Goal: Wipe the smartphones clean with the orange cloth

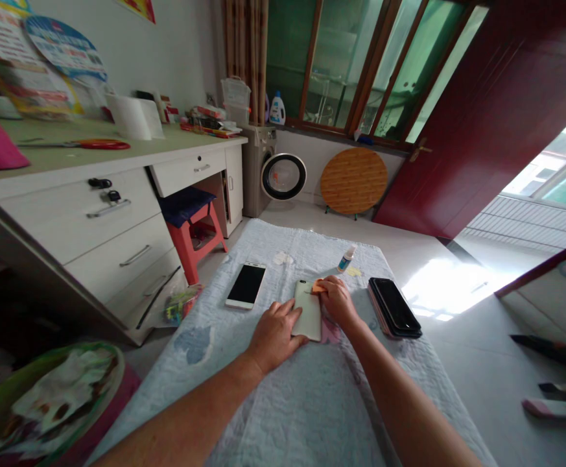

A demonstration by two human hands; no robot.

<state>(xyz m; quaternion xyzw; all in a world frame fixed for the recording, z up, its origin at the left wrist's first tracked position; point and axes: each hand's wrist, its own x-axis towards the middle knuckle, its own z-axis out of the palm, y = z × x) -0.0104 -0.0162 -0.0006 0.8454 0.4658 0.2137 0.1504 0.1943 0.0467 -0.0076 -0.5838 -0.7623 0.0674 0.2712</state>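
Observation:
A pale gold phone (308,310) lies face down on the light blue quilted cloth (263,402). My left hand (275,334) rests on its left edge with fingers bent, holding it still. My right hand (337,299) is closed on a small orange piece (318,287) and presses it against the phone's upper right corner. A pink cloth (330,333) peeks out under the phone beside my right wrist.
A white phone with a dark screen (246,285) lies to the left. A stack of dark phones (394,307) sits at the right. A small spray bottle (346,259) and white pads (283,258) lie at the far end. A desk with drawers (93,214) and a red stool (195,230) stand at left.

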